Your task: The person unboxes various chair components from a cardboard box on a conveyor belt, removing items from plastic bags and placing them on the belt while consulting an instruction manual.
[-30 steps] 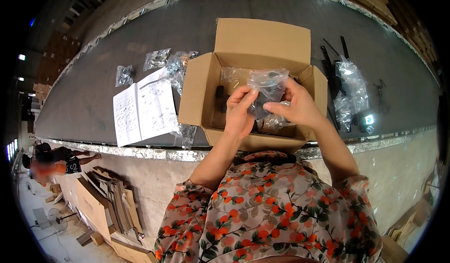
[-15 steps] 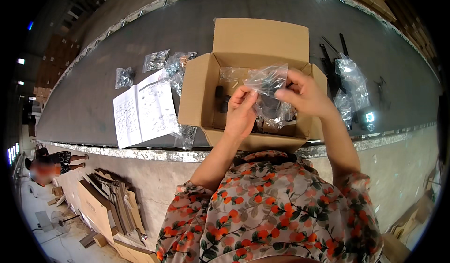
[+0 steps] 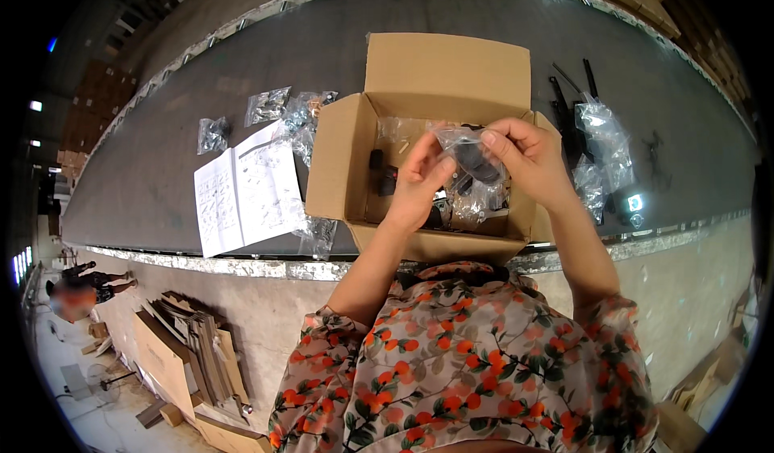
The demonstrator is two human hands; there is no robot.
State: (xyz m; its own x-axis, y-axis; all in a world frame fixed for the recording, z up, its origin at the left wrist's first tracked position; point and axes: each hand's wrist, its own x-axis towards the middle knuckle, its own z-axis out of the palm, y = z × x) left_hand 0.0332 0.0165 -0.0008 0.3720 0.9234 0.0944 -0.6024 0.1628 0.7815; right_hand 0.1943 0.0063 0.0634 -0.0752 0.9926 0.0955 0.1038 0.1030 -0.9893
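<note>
Above the open cardboard box [image 3: 326, 167], a clear plastic bag [image 3: 476, 158] with dark round parts inside hangs between my hands. My left hand [image 3: 421, 180] pinches its left edge with thumb and fingers. At the bag's upper right, my right hand [image 3: 528, 158] grips the plastic between thumb and bent fingers. Inside the box lie black parts [image 3: 379, 171] at the left. Another clear bag [image 3: 477, 204] rests in there, just under the held one. My hands and the held bag cover much of the box's middle.
An opened instruction booklet [image 3: 248, 191] lies left of the box, with several small hardware bags [image 3: 214, 134] around it. To the right are black bars [image 3: 560, 102] and bagged parts [image 3: 606, 142] on the dark conveyor belt [image 3: 306, 50]. Flattened cardboard [image 3: 181, 348] leans below; a person [image 3: 81, 288] is far left.
Both hands have come a little lower and the bag has sunk with them, its dark contents now showing plainly. The person at far left has moved slightly further left.
</note>
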